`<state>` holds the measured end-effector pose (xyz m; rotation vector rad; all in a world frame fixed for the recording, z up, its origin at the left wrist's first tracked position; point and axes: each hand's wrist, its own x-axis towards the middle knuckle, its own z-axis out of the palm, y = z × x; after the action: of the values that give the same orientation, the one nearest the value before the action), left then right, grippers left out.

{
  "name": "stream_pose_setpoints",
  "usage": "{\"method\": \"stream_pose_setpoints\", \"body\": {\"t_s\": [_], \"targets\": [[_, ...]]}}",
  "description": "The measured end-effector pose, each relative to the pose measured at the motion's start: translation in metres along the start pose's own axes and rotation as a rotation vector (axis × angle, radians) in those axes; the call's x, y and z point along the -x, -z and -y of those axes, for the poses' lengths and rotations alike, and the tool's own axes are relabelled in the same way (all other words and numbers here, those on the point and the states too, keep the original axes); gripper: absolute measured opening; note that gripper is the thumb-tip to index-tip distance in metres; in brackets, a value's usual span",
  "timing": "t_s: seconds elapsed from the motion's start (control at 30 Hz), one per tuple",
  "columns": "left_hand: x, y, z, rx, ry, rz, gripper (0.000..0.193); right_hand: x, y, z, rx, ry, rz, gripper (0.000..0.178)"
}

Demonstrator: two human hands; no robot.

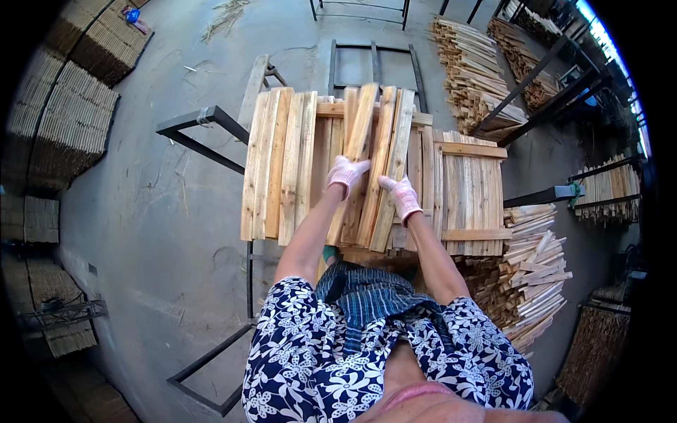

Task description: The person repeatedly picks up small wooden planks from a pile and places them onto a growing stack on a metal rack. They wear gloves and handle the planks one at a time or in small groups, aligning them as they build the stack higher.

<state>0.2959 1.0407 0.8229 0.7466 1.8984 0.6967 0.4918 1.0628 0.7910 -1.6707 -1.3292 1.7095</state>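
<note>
Both my hands wear pale pinkish knit gloves. My left hand (pixel 348 173) is closed on a wooden slat (pixel 362 120), which leans slightly to the right and looks blurred at its far end. To the right, my right hand (pixel 401 195) grips another wooden slat (pixel 401 134) at its near part; its thumb lies by the neighbouring slat (pixel 379 144). Beneath them is a panel of loose boards over a crosspiece (pixel 330 110). Several slats (pixel 281 166) lie side by side left of my hands. How far my fingers wrap under the wood is hidden.
At the right lies a slatted panel with crosspieces (pixel 474 234). Dark metal frames stick out at the left (pixel 211 127) and right (pixel 539 197) of the work surface. A pile of loose slats (pixel 539 268) sits low right; stacked panels (pixel 74 120) stand far left.
</note>
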Motion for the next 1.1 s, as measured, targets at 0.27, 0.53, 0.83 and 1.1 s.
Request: {"method": "stream_pose_setpoints", "body": {"t_s": [0.27,0.53,0.83,1.1], "targets": [[-0.015,-0.004,0.023,-0.177,-0.013,-0.046,0.075,-0.016,0.0,-0.027,0.25,0.16,-0.185,0.108],[0.001,0.043,0.039,-0.517,-0.177,-0.542,0.064,0.013,-0.021,0.024,0.702,0.08,-0.289,0.107],[-0.024,0.03,0.075,-0.874,-0.211,-0.614,0.078,0.015,-0.018,0.029,0.702,0.104,-0.309,0.105],[-0.002,-0.025,0.037,-0.009,0.07,-0.061,0.1,0.02,0.04,0.001,0.684,0.304,-0.368,0.095]]}}
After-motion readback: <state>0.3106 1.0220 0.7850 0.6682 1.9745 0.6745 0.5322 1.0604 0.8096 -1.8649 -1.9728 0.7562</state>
